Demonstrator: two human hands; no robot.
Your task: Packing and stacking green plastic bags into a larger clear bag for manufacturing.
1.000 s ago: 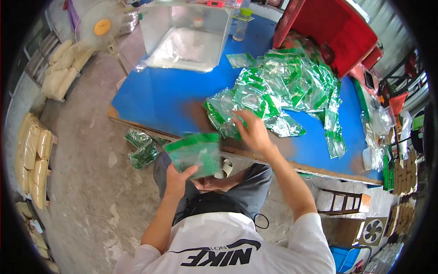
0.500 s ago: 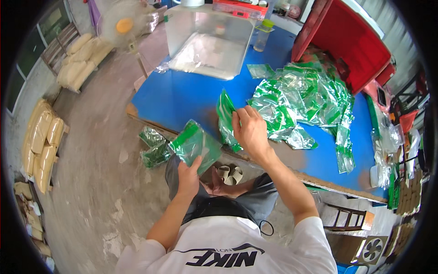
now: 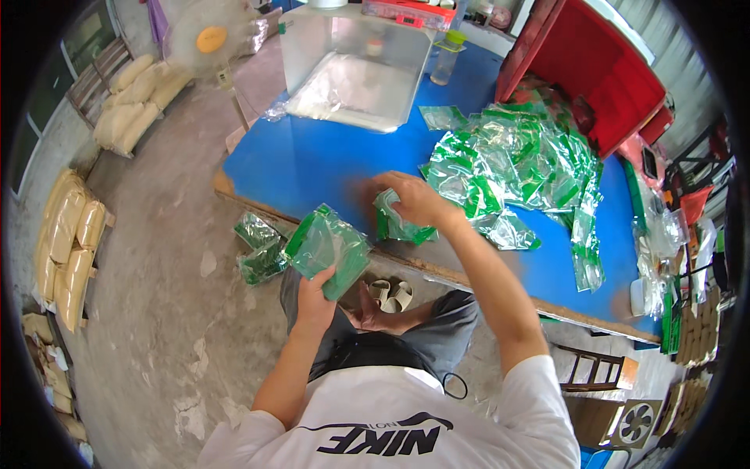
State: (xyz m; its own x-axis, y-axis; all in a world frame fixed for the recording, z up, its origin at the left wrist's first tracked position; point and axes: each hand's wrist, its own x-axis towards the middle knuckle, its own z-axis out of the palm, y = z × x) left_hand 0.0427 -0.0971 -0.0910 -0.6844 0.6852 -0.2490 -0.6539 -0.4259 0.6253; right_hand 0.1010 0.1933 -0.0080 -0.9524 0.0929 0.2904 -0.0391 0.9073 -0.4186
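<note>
My left hand (image 3: pixel 316 303) grips a small stack of clear plastic bags with green borders (image 3: pixel 328 248), thumb on top, held in front of the table edge. At the table's near edge, my right hand (image 3: pixel 418 202) is bent over another green-edged plastic bag (image 3: pixel 398 223), its thumb and fingers around the bag's upper part. Motion smears those fingertips, and the hand partly hides the bag. To the right of that hand spreads a large heap of similar bags (image 3: pixel 516 160) on the blue table (image 3: pixel 305 168).
A tipped red crate (image 3: pixel 598 70) stands behind the heap. A clear-walled bin (image 3: pixel 351 90) and a bottle with a green lid (image 3: pixel 445 62) are at the back. More green bags (image 3: pixel 262 250) lie below the table's left edge. A fan (image 3: pixel 211 41) stands far left.
My right hand has shifted slightly left and turned, with its fingers now pointing left. The bag's raised tip has come down under it. My left hand and its stack have barely moved.
</note>
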